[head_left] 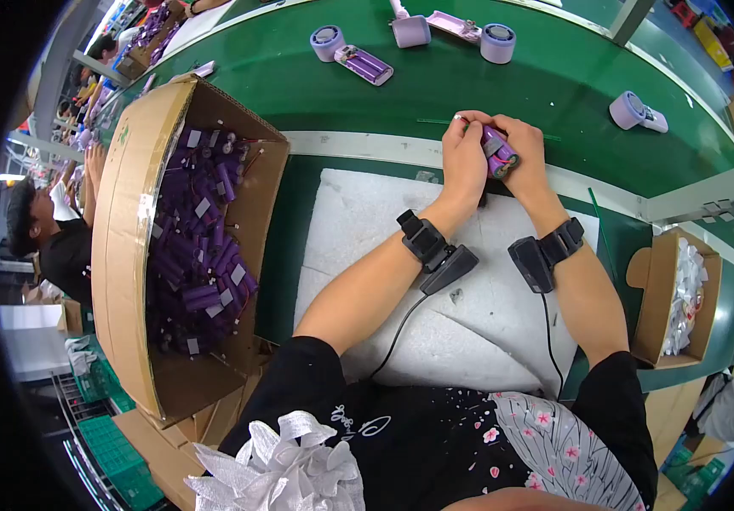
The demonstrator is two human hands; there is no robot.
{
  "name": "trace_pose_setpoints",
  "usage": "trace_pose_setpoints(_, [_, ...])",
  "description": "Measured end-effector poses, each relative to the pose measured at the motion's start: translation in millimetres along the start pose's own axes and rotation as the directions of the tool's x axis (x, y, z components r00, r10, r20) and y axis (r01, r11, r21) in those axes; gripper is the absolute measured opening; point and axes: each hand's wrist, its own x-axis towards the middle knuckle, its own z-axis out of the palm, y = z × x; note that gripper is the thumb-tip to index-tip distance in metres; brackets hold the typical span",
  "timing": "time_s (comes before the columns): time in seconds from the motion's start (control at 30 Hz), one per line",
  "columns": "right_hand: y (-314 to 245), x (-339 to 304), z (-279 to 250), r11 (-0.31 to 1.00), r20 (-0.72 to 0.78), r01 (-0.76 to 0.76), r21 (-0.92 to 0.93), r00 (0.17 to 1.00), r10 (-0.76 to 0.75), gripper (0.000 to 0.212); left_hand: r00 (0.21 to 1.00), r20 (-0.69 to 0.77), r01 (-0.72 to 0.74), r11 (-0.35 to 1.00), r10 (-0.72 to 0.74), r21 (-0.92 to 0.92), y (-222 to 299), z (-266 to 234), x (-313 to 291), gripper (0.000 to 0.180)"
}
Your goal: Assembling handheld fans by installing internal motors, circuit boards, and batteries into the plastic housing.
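Observation:
My left hand (466,163) and my right hand (525,157) meet over the far edge of the white foam sheet (401,213). Between them is a purple battery pack (498,152) of joined cylindrical cells, with a pale label and thin wires at its ends. Fingers of both hands are closed around it, and part of it is hidden behind them. Beyond my hands, a lilac handheld fan with an opened handle (364,65) lies on the green conveyor belt (452,85). Dark straps with small black units and cables sit on both my wrists.
A large cardboard box (120,247) full of purple battery packs (205,230) stands at left. On the right is a smaller carton (656,298) with whitish wrapped pieces. Other lilac fans (497,44) lie on the belt. A metal post (708,192) rises at right; a person (52,230) works at left.

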Motion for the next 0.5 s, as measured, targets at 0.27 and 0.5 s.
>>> trace_pose_setpoints(0.27, [-1.7,-0.2,-0.8,1.0,-0.018,0.025,-0.002,1.0,-0.025,0.018,1.0,-0.007,-0.002,1.0,0.002,-0.001,-1.4,0.3,-0.3,0.017])
trace_pose_setpoints(0.5, [-1.5,1.3,-0.8,1.0,-0.017,0.018,-0.026,1.0,-0.018,0.016,1.0,-0.002,-0.014,1.0,0.014,-0.003,-1.3,1.2,1.6,0.016])
